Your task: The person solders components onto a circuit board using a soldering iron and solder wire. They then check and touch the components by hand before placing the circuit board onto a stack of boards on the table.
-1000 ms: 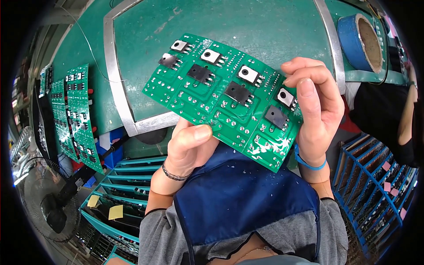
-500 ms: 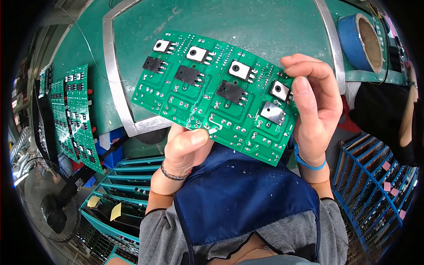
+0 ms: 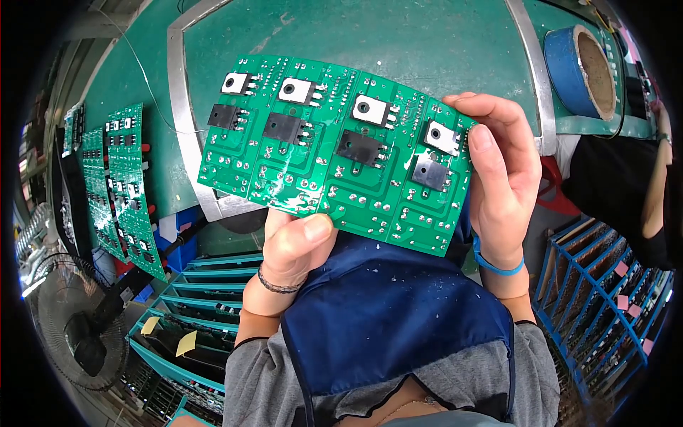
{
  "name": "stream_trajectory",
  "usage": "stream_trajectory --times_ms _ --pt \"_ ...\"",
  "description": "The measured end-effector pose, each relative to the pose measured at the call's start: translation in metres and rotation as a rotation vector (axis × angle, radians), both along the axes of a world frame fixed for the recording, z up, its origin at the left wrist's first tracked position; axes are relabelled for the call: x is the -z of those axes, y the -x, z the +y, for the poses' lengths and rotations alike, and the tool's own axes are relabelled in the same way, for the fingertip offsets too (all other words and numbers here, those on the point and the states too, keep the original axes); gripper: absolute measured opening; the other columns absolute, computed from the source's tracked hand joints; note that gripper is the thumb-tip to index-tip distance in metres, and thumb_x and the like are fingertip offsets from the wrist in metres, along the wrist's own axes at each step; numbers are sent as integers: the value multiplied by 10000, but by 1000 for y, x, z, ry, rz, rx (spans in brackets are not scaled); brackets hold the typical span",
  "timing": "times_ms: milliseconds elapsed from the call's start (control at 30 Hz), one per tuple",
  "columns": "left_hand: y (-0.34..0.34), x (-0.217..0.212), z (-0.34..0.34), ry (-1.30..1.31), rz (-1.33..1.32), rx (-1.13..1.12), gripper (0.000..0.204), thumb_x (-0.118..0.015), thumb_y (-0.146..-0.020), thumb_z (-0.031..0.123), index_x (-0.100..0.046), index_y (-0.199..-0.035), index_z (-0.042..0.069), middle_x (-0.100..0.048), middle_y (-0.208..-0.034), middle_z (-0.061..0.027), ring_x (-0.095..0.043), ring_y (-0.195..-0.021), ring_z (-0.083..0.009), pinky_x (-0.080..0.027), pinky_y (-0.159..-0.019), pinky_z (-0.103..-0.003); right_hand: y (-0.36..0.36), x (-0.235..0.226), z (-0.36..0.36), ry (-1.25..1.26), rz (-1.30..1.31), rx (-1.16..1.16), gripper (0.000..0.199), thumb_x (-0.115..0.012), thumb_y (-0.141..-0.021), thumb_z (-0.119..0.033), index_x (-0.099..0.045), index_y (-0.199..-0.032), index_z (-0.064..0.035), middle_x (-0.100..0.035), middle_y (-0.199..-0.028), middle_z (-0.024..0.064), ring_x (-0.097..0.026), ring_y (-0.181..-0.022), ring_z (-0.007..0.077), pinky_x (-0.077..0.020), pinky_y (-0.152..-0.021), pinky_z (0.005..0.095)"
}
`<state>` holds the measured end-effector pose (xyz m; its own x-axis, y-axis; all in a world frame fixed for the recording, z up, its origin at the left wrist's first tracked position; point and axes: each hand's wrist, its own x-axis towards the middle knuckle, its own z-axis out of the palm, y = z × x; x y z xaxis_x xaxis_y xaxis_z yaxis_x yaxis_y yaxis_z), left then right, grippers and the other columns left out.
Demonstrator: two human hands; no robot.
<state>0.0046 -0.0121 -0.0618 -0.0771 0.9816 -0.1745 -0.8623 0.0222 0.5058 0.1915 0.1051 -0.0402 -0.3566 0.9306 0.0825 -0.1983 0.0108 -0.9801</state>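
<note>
Between my two hands a green circuit board [image 3: 356,192] is held up, tilted, over the near side of the workbench. Silver-backed and black three-legged power transistors sit on it in two rows, with shiny solder joints around them. My left hand [image 3: 295,242] pinches the lower edge, its thumb on the face and its fingers hidden behind. At the right end, my right hand [image 3: 505,153] grips the board's edge between thumb and fingers. Light glares off the lower left part of the board.
Several similar boards [image 3: 131,192] stand upright at the left, near a fan [image 3: 78,320]. A teal rack [image 3: 213,285] is at lower left, a blue rack [image 3: 597,299] at right. A blue tape roll [image 3: 573,71] lies on the green bench [image 3: 420,43]. Another person [image 3: 612,171] is at far right.
The board has shifted slightly left and turned a little, its left end dropping relative to the right. A glare patch now shows on its lower left. Both hands keep their hold.
</note>
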Motion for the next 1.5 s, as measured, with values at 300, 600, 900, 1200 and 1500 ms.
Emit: stream_trajectory --times_ms 300,600,900,1200,1500 --pt "2 4 -1 -60 7 -1 754 -658 -767 110 -346 -1447 14 -489 -1384 -132 -474 -1291 -303 -374 -1079 -481 2 -3 -1 86 57 -27 232 -537 -987 -77 -545 -1185 45 -639 -1107 102 -599 -1016 114 -469 -915 256" --pt "5 14 8 -231 -52 -8 757 -640 -794 176 -333 -1464 6 -461 -1438 -155 -461 -1313 -332 -349 -1105 -499 1 -1 1 190 126 -76 241 -502 -1014 -130 -566 -1177 35 -628 -1073 54 -570 -999 79 -444 -903 238" --pt "6 8 14 -155 -87 -25 695 -613 -811 167 -382 -1453 32 -480 -1431 -149 -477 -1300 -325 -364 -1093 -511 3 -4 5 217 144 -92 248 -513 -1015 -155 -568 -1173 27 -628 -1054 43 -569 -977 70 -440 -892 229" --pt "8 7 6 17 -120 -37 648 -590 -839 176 -400 -1443 36 -496 -1418 -155 -493 -1287 -328 -377 -1086 -524 5 -7 3 220 185 -101 249 -531 -1012 -177 -574 -1157 20 -631 -978 20 -570 -899 48 -452 -824 216" --pt "8 5 7 -6 -128 -34 623 -573 -869 163 -383 -1448 33 -500 -1413 -154 -507 -1274 -326 -405 -1067 -521 5 -9 0 241 163 -82 253 -540 -1006 -188 -579 -1155 13 -638 -944 24 -591 -847 54 -477 -779 222"
